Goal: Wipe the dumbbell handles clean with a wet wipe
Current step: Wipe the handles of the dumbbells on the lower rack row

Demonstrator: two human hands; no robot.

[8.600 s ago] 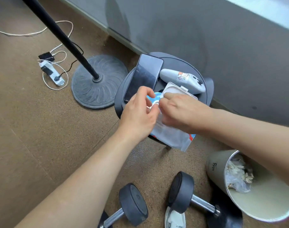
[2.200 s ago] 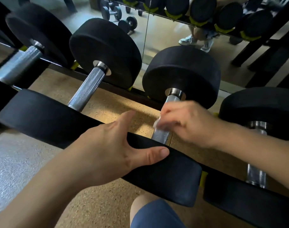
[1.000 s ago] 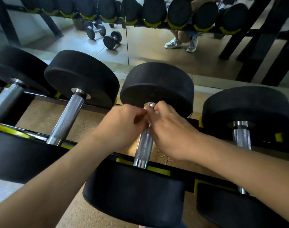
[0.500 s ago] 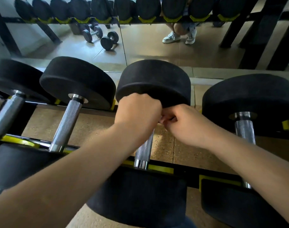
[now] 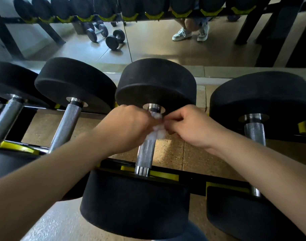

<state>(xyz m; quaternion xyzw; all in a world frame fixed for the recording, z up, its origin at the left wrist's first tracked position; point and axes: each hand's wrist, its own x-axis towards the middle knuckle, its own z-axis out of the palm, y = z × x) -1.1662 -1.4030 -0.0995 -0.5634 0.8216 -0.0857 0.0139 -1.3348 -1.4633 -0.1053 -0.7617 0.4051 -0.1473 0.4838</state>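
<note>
Mirror panels (image 5: 166,53) cover the wall behind the rack and reflect a row of racked weights, two small dumbbells (image 5: 105,35) on the floor and a pair of light shoes (image 5: 181,34). The rack (image 5: 192,178) is black with yellow cradles and stands over a speckled tan floor (image 5: 169,150). Four black dumbbells lie across it side by side, handles pointing away from the camera.

The centre dumbbell (image 5: 155,80) rests with one head on the far rail and the other on the near rail. Its neighbours, the left dumbbell (image 5: 74,82) and the right dumbbell (image 5: 261,94), lie untouched.

The left hand (image 5: 129,126) is at the far end of the centre handle, fingers curled in against the bar and the wipe; its fingertips are hidden. The right hand (image 5: 192,127) meets it from the other side, fingers curled, pinching the wipe.

The knurled steel handle (image 5: 146,153) is bare from the hands down to the near head.

The wet wipe (image 5: 157,133) is white and crumpled, bunched between both hands and pressed on the far part of the handle, just below the far head.
</note>
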